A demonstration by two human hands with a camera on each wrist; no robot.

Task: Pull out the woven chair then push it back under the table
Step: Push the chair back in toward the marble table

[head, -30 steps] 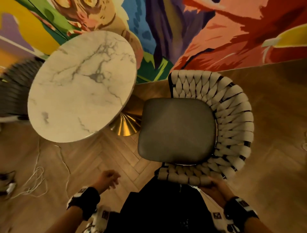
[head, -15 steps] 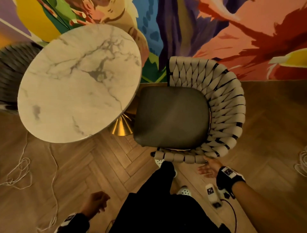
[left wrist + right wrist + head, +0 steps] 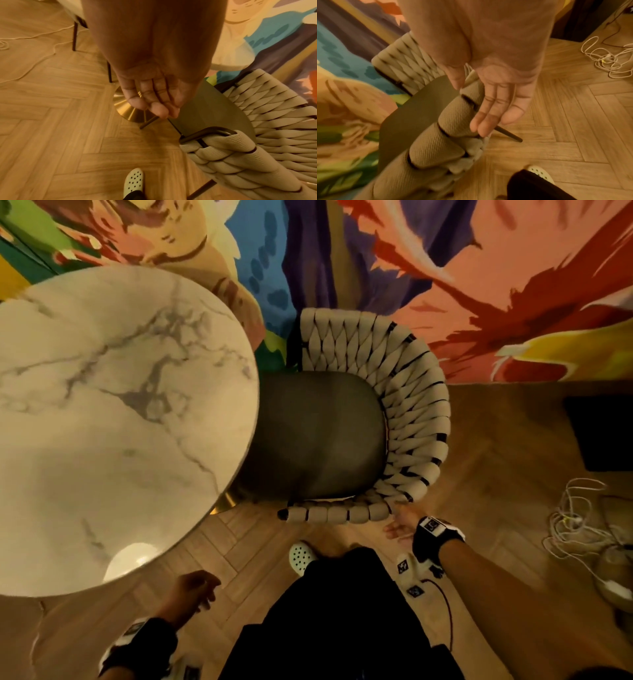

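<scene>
The woven chair (image 3: pixel 411 412) has a beige braided back and a dark grey seat (image 3: pixel 318 436). It stands against the round marble table (image 3: pixel 113 419), and the seat's left edge is hidden under the tabletop. My right hand (image 3: pixel 399 527) is at the near corner of the chair's back. In the right wrist view the right hand (image 3: pixel 496 108) is flat, its straight fingers lying along the woven rim (image 3: pixel 453 119) and its thumb apart. My left hand (image 3: pixel 193 590) hangs low beside the table. In the left wrist view the left hand (image 3: pixel 154 97) is loosely curled and holds nothing.
The table's gold base (image 3: pixel 126 108) stands on herringbone wood floor. A painted mural wall (image 3: pixel 445 268) rises just behind the chair. White cables (image 3: pixel 575 529) lie tangled on the floor at right, near a dark object (image 3: pixel 603 433). My white clog (image 3: pixel 301 558) is close to the chair.
The chair has slid away from me toward the table, its seat now partly beneath the top. My right hand let go of the back rim and opened flat against it.
</scene>
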